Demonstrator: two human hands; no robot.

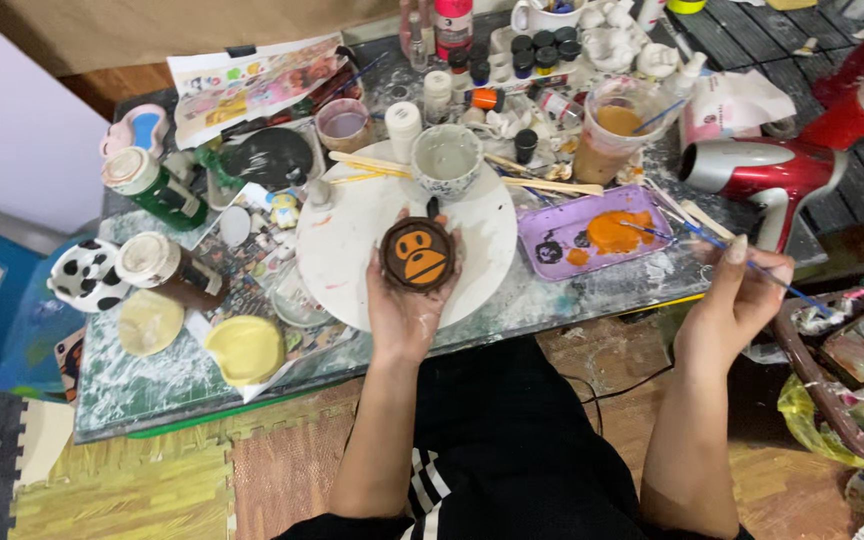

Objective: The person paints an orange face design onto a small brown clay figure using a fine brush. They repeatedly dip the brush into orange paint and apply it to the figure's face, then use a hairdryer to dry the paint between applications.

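Left hand (407,300) cupped under round brown piece (418,254) with orange monkey face, fingers wrapped round its rim, held over near edge of white turntable (352,240). Right hand (742,290) pinched shut on thin paintbrush (697,238), off worktop's right edge, bristles reaching into orange paint on purple palette tray (552,225). Ceramic cup (446,157) at turntable's far edge. Red hairdryer (767,170) at right edge. Two yellow discs (244,348) near front-left corner. Paint bottles (532,50) along far edge.
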